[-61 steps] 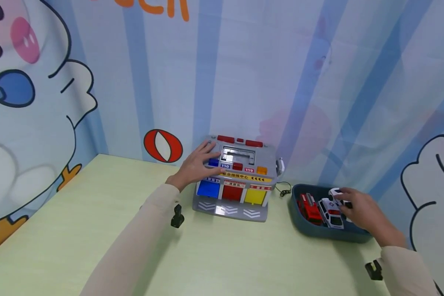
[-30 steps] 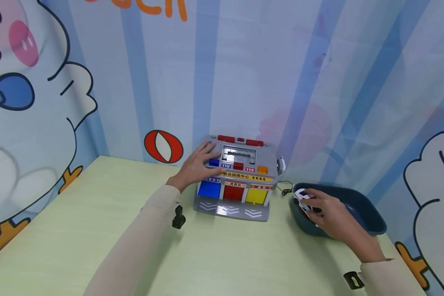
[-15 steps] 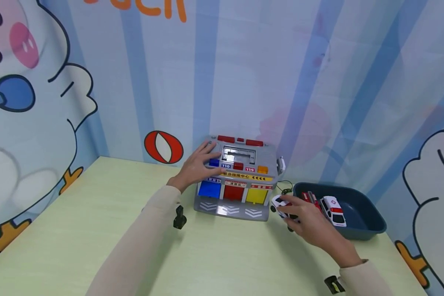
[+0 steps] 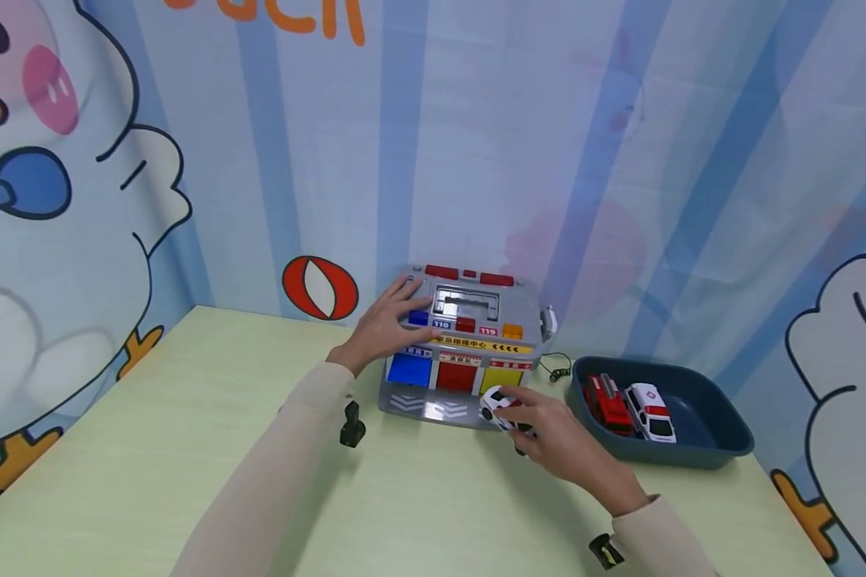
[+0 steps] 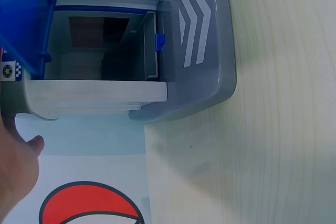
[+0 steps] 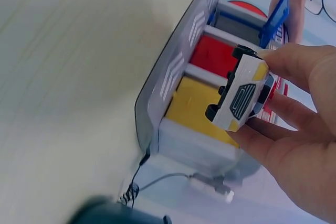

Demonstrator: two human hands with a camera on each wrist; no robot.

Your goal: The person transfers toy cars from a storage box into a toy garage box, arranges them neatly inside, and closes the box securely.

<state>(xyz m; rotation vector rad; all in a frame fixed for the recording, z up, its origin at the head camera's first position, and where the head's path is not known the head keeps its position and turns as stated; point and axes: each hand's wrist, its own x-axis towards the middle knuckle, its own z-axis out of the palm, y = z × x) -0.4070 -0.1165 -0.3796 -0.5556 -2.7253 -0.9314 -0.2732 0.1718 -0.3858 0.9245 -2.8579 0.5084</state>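
White plastic, with black wheels underneath and a dark ridged grille: that is the car (image 4: pixel 496 404), pinched between the thumb and fingertips of the right hand (image 4: pixel 559 437). It is held at the right front of the station (image 4: pixel 469 357), over the ramp (image 4: pixel 440 409); whether its wheels touch, I can't tell. Its long axis runs slantwise, one end toward the doors, while the grille end, with yellow corner lamps, faces back toward the person.

Fingers spread, the left hand (image 4: pixel 386 324) lies on the left end of the smooth grey roof (image 4: pixel 523 304). Beneath it, the translucent blue flap (image 5: pixel 26 19) stands raised from a square bay (image 5: pixel 105 43); the red door (image 4: pixel 456 376) and yellow door (image 4: pixel 501 379) are down. White chevrons mark the ramp. Roof labels read "110" and "119", and Chinese characters ending 指挥中心 run along a yellow strip (image 4: pixel 491 346).

Just right of the station, a dark, round-cornered plastic tub (image 4: pixel 693 457) holds a red truck (image 4: pixel 609 405) and a white van (image 4: pixel 649 411), side by side. Pale wood grain covers the table (image 4: pixel 433 505); behind, the striped backdrop (image 4: pixel 469 144) shows orange lettering, cut off, ending "CK".
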